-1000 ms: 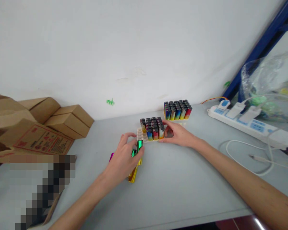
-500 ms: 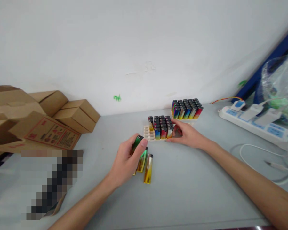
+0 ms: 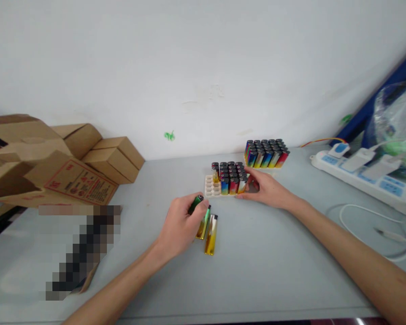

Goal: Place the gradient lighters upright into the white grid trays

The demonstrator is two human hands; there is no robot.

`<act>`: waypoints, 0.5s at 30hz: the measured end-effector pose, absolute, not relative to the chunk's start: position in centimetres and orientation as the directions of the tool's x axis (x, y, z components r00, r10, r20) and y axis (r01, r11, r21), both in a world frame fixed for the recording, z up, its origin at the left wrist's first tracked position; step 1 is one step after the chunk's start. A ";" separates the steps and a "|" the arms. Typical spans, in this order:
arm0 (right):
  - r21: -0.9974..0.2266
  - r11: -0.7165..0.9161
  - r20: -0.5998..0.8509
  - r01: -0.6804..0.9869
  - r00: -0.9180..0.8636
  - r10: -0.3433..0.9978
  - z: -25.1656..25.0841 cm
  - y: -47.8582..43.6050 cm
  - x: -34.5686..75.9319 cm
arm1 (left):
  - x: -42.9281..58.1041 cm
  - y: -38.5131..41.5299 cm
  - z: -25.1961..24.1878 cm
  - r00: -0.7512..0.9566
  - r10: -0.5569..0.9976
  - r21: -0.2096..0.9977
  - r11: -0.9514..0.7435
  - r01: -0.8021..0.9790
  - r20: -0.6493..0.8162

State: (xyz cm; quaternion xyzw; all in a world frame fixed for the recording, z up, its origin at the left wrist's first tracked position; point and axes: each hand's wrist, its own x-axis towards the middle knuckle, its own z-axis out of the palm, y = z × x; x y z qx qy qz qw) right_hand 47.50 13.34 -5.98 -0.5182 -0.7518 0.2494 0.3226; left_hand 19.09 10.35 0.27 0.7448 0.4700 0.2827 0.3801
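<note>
My left hand [image 3: 183, 225] is closed around a green lighter [image 3: 198, 199], its black top showing above the thumb; its lower part is hidden by the fingers. Beside and partly under this hand lies a green-and-gold lighter [image 3: 203, 230]. A silver-and-gold lighter [image 3: 211, 234] lies just to its right. My right hand [image 3: 265, 188] grips the right side of a white honeycomb tray [image 3: 212, 194], thumb at the front corner and fingers behind. Upright lighters [image 3: 233, 180] of several colours fill the tray's right part, while open cells show at its left front.
A second block of upright lighters [image 3: 266, 154] stands against the wall. Cardboard boxes [image 3: 88, 176] sit at the left. A white power strip [image 3: 368, 169] with plugs, a white cable [image 3: 341, 216] and a clear plastic bag [image 3: 397, 113] occupy the right side of the grey table [image 3: 257, 280].
My view has shifted slightly. The left hand has come a little nearer to me with the green lighter, which shows less. The right hand stays on the tray.
</note>
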 end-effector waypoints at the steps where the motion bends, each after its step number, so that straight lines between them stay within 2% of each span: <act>1: -0.707 0.335 0.226 0.622 -0.251 0.941 -6.0 13.4 47.5 | 19.1 10.3 0.2 0.396 0.916 0.832 -0.267 0.486 0.063; 15: -0.735 0.346 0.231 0.583 -0.265 0.936 -5.8 13.4 47.4 | 19.3 10.6 -0.2 0.408 0.912 0.860 -0.232 0.455 0.031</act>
